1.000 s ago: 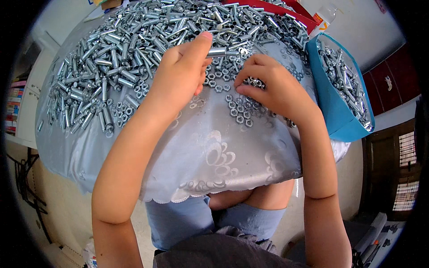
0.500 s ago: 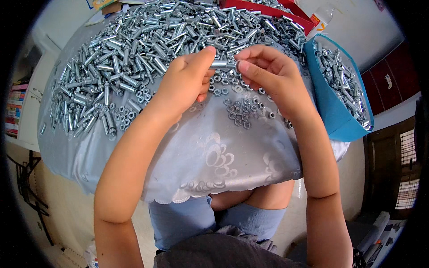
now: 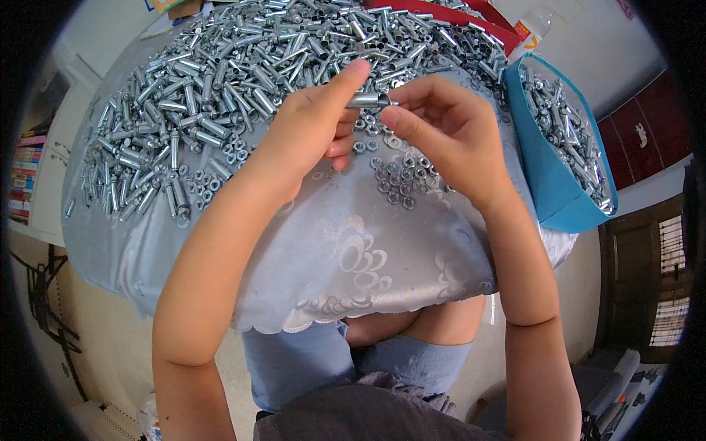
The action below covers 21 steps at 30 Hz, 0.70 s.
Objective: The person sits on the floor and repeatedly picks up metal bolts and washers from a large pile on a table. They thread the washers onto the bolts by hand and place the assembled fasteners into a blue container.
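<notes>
My left hand (image 3: 303, 132) is closed around a shiny metal expansion bolt (image 3: 366, 101), its sleeve pointing to the right, with the thumb raised. At the bolt's right end, the thumb and index finger of my right hand (image 3: 460, 136) pinch its tip; a small ring-like part seems to be there, too small to name surely. Below the hands, a cluster of hex nuts (image 3: 397, 181) lies on the cloth, with loose washers (image 3: 395, 142) just behind. A large heap of expansion bolts and sleeves (image 3: 243, 62) spreads beyond both hands.
A pale satin tablecloth (image 3: 346, 257) covers the round table. To the right stands a teal fabric bin (image 3: 551, 187) full of bolts. A red tray (image 3: 482, 28) and a clear plastic bottle (image 3: 535, 28) are at the far right. More nuts (image 3: 202, 187) lie at left.
My left thumb has lifted off the bolt and points up. My right fingers have shifted slightly at the bolt's end, and the hand has moved a little.
</notes>
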### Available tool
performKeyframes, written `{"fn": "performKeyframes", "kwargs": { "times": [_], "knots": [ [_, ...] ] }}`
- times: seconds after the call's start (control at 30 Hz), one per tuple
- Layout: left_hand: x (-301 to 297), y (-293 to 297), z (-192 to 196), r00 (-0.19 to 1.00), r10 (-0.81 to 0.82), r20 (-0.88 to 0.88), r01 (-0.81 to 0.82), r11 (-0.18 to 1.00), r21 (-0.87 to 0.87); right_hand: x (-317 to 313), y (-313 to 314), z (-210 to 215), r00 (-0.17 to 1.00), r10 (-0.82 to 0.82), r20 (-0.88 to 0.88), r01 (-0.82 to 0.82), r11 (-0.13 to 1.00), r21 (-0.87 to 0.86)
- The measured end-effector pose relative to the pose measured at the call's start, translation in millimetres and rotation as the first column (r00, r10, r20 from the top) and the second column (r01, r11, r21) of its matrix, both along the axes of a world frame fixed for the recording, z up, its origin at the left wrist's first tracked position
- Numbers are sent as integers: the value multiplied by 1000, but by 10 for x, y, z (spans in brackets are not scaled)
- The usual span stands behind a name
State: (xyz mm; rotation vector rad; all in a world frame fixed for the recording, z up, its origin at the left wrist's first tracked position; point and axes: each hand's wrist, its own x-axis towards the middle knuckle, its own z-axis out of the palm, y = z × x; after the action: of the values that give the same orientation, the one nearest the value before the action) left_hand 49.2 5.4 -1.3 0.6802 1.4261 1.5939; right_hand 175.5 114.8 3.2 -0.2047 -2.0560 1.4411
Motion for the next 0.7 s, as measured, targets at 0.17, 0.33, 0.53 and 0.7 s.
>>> {"fn": "performKeyframes", "kwargs": {
  "times": [0.17,0.33,0.53,0.7],
  "knots": [
    [6,1,-27,974,-136,-182,131,991,-41,31,43,15,999,22,50,-30,982,185],
    [-1,-33,-5,955,-222,-198,222,975,-22,26,32,25,999,-31,30,21,956,293],
    [14,-31,62,972,-208,-108,208,978,-10,27,76,52,997,-52,-52,67,929,364],
    [5,-29,58,995,-103,-1,103,995,10,0,98,45,992,-104,-68,107,993,44]
  ]
}}
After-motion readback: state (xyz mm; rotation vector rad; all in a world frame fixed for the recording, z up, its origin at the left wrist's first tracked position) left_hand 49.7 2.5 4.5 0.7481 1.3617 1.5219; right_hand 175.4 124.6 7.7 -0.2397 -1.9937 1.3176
